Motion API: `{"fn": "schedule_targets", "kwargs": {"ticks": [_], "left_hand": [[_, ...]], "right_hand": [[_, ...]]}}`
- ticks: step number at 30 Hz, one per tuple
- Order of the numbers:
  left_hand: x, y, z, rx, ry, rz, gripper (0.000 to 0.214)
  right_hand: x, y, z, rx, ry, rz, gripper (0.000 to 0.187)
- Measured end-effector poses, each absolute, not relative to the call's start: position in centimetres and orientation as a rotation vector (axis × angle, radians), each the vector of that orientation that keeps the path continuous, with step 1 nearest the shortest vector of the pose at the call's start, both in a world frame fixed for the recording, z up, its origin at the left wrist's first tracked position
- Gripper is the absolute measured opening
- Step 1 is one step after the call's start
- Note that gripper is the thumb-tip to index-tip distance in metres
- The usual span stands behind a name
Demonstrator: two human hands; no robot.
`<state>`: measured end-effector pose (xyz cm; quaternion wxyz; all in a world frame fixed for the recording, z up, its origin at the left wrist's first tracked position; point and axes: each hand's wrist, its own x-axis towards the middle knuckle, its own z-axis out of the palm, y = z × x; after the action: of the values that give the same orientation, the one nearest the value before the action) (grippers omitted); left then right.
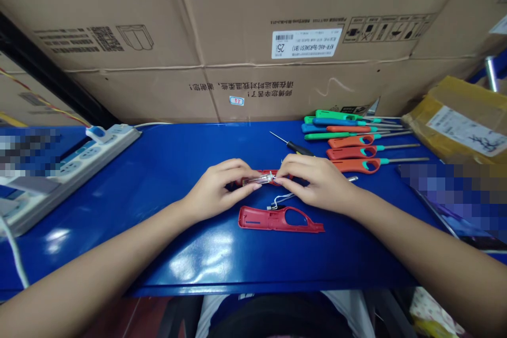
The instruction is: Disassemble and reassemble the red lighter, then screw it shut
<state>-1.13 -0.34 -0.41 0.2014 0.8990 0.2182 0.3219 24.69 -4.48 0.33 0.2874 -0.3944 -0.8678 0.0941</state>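
Observation:
Both hands meet at the middle of the blue table (166,169). My left hand (219,186) and my right hand (312,179) are closed in pinches on a small clear tube (259,179), held just above a red lighter half-shell (273,175) that my fingers mostly hide. A second red half-shell (279,219) lies open side up in front of my hands, with a thin white wire (279,200) beside it. A small black-handled screwdriver (291,145) lies just behind my right hand.
Several long-nosed lighters (352,140) in orange, green and blue lie in a row at the back right. A white power strip (75,161) sits at the left. Large cardboard boxes (237,37) wall the back; a yellow parcel (455,121) lies at right.

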Motion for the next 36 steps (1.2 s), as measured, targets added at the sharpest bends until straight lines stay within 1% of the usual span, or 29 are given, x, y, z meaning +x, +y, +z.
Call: {"fn": "schedule_targets", "kwargs": {"ticks": [9, 15, 17, 21, 23, 29, 32, 36], "left_hand": [[-1.3, -0.3, -0.1, 2.538, 0.561, 0.864, 0.021], [-1.6, 0.2, -0.3, 2.624, 0.612, 0.663, 0.018], [-1.6, 0.3, -0.3, 2.635, 0.630, 0.636, 0.019], [-1.7, 0.4, -0.5, 2.648, 0.642, 0.645, 0.022], [-1.7, 0.4, -0.6, 2.654, 0.623, 0.654, 0.021], [-2.0, 0.3, 0.1, 2.672, 0.413, 0.722, 0.016], [-1.9, -0.1, 0.8, 2.719, 0.267, 0.605, 0.023], [-1.6, -0.7, 0.9, 2.777, 0.253, 0.429, 0.030]], "right_hand": [[25.1, -4.7, 1.4, -1.055, -2.438, 0.107, 0.022], [27.9, -3.7, 2.8, -1.445, -2.523, -0.200, 0.020], [28.7, -3.4, 2.7, -1.512, -2.567, -0.183, 0.018], [29.0, -3.2, 2.3, -1.640, -2.641, -0.135, 0.022], [28.7, -3.4, 2.3, -1.712, -2.659, -0.144, 0.019], [28.4, -3.4, 2.6, -1.725, -2.645, -0.114, 0.016], [28.6, -3.4, 2.6, -1.683, -2.627, -0.005, 0.014], [28.4, -3.8, 2.7, -1.733, -2.621, 0.185, 0.012]]}}
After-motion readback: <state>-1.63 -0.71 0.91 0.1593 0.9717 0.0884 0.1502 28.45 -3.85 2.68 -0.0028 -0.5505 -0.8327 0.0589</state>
